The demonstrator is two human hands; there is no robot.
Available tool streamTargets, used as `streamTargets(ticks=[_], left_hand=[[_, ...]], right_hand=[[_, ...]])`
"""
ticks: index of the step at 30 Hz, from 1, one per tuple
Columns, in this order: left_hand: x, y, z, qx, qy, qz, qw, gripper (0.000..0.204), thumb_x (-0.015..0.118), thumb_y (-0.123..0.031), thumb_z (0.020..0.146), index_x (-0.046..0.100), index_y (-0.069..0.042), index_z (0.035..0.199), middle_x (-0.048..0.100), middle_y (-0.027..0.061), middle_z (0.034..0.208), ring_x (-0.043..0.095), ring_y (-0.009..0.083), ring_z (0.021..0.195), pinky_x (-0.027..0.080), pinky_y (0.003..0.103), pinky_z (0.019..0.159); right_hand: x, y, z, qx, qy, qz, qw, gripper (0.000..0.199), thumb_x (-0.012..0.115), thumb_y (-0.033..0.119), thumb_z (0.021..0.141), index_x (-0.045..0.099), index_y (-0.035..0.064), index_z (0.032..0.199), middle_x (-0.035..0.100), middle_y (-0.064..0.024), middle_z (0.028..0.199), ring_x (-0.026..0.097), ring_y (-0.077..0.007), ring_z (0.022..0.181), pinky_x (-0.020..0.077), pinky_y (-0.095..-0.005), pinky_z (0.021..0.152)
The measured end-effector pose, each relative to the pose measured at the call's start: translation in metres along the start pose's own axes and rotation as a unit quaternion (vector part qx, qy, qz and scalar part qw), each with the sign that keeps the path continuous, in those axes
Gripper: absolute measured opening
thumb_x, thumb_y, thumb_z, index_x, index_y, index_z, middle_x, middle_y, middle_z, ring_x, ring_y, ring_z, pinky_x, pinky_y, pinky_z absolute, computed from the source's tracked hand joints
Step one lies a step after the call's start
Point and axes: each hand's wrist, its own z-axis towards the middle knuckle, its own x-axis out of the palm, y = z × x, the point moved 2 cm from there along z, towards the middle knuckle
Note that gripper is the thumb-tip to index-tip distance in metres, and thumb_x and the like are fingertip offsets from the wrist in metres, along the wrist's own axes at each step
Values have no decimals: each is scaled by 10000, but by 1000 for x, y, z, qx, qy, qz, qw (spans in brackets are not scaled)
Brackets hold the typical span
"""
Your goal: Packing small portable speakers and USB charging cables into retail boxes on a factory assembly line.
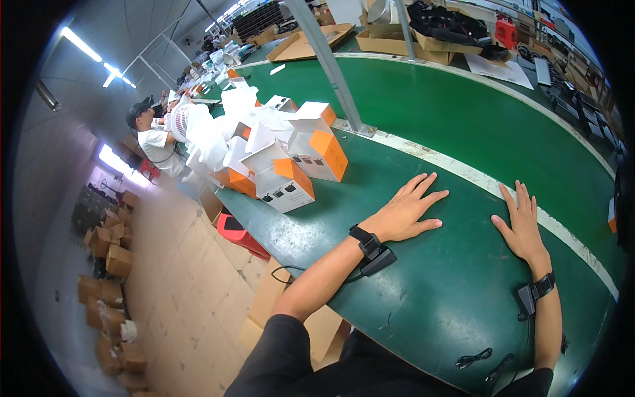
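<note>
My left hand (pixel 405 213) lies flat on the green tabletop (pixel 403 298), its fingers spread and holding nothing. My right hand (pixel 522 225) rests farther right by the white edge strip, palm down with fingers apart. Each wrist wears a black strap with a small black device and a cable. Left of my left hand stand two open white-and-orange cartons, a nearer carton (pixel 283 180) and another carton (pixel 320 153) just behind it. Their flaps are raised, and what is inside cannot be made out. More such boxes and white wrapping (pixel 205 135) crowd behind them.
A grey metal post (pixel 331 66) rises from the table's far side, before a green conveyor belt (pixel 423 99). Coiled black cables (pixel 473 358) lie near the front edge. A person (pixel 157 135) in a white shirt works at the left; a red stool (pixel 239 233) stands below the table.
</note>
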Motion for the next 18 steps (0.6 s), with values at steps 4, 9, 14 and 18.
streamTargets(ticks=[4,9,14,18], left_hand=[[-1,-1,-6,-1,-4,-4,1000,731,692,-499,1071,469,-157,1678,264,283,1788,238,501,1653,294,612,1324],[-3,-3,-14,7,-7,1,1000,729,694,-493,1070,472,-155,1676,264,282,1790,235,495,1657,300,599,1322],[7,23,-2,50,-27,-11,998,692,746,-427,1042,532,-146,1637,342,286,1750,300,488,1627,306,585,1320],[-28,27,6,40,-18,35,998,666,795,-290,1001,570,-132,1607,405,281,1713,359,478,1591,314,555,1313]], right_hand=[[2,2,-2,-7,-5,0,1000,795,609,533,1084,355,187,1753,236,-313,1796,199,-460,1687,113,-595,1374],[1,11,-9,-3,-2,2,1000,792,608,532,1086,359,182,1751,242,-309,1795,191,-459,1689,109,-598,1374],[-92,52,-29,-161,-93,204,961,1047,845,549,922,368,94,1735,318,-253,1790,334,-448,1650,248,-598,1347],[-143,46,-117,-272,-349,309,842,1370,915,728,705,341,21,1729,422,-310,1722,355,-476,1632,235,-553,1349]])
